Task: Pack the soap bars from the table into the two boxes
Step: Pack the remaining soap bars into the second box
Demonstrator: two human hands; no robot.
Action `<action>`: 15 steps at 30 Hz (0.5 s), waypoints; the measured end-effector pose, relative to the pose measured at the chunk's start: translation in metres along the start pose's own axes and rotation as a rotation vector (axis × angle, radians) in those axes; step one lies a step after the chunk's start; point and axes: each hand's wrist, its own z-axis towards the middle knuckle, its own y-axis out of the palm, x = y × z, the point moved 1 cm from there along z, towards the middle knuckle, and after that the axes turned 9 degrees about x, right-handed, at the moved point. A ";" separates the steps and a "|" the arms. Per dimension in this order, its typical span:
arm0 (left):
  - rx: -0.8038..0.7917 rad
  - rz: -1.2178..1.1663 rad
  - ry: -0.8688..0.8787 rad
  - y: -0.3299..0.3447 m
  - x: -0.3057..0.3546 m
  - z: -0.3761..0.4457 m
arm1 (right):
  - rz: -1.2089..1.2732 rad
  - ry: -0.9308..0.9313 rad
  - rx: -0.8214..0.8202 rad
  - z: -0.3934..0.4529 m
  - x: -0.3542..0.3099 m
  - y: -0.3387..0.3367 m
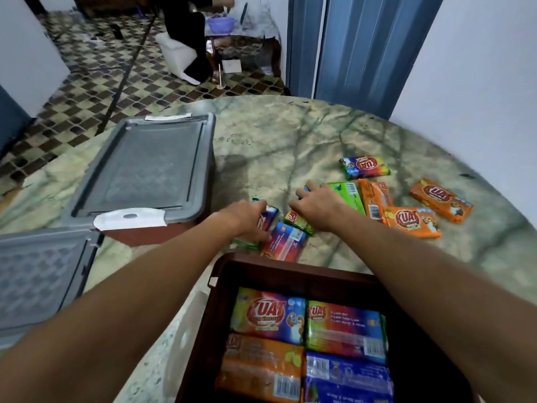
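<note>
Left hand [250, 219] is curling around a purple soap bar [268, 219] just beyond the open brown box [290, 267], while right hand [316, 206], fingers spread, is pressing on a green bar [299, 221] beside it.

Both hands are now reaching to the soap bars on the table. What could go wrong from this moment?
1. The left hand grips a multicolour bar that lies against other bars; lifting it may drag the red-blue bar along.
2. The right hand lies over a green bar with fingers curled; whether it has a firm hold cannot be told, so it could slip.
3. The open brown box already shows four bars; its top layer looks full, so more bars may pile unevenly.
</note>
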 end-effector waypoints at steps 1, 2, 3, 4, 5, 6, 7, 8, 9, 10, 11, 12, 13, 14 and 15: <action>0.028 -0.039 -0.025 0.000 0.002 0.000 | 0.010 -0.024 0.016 -0.002 0.001 -0.001; 0.053 -0.062 -0.039 -0.002 0.005 0.001 | 0.033 -0.044 0.013 -0.004 0.004 -0.002; 0.068 -0.072 -0.053 -0.001 0.007 0.002 | 0.062 -0.059 0.005 -0.007 0.006 -0.003; 0.077 -0.069 -0.055 -0.002 0.011 0.003 | 0.087 -0.050 0.007 -0.012 0.008 -0.004; 0.081 -0.059 -0.055 -0.002 0.013 0.001 | 0.100 -0.032 0.022 -0.017 0.007 -0.007; 0.074 -0.056 -0.056 0.000 0.015 0.000 | 0.100 -0.008 0.031 -0.021 0.006 -0.009; 0.064 -0.052 -0.055 0.001 0.017 -0.001 | 0.093 0.018 0.043 -0.025 0.005 -0.013; 0.055 -0.046 -0.050 0.001 0.018 -0.002 | 0.086 0.048 0.063 -0.029 0.004 -0.017; 0.057 -0.040 -0.040 0.000 0.018 -0.004 | 0.083 0.083 0.097 -0.035 0.004 -0.024; 0.079 -0.035 -0.024 -0.005 0.020 -0.008 | 0.081 0.126 0.138 -0.042 0.006 -0.034; 0.117 -0.038 -0.014 -0.012 0.021 -0.011 | 0.094 0.169 0.174 -0.048 0.008 -0.045; 0.168 -0.047 0.003 -0.020 0.023 -0.016 | 0.124 0.218 0.202 -0.056 0.010 -0.057; 0.224 -0.058 0.026 -0.029 0.028 -0.022 | 0.168 0.271 0.230 -0.067 0.012 -0.071; 0.271 -0.067 0.063 -0.040 0.032 -0.030 | 0.217 0.318 0.254 -0.080 0.013 -0.085; 0.309 -0.084 0.106 -0.052 0.038 -0.042 | 0.260 0.351 0.277 -0.096 0.011 -0.100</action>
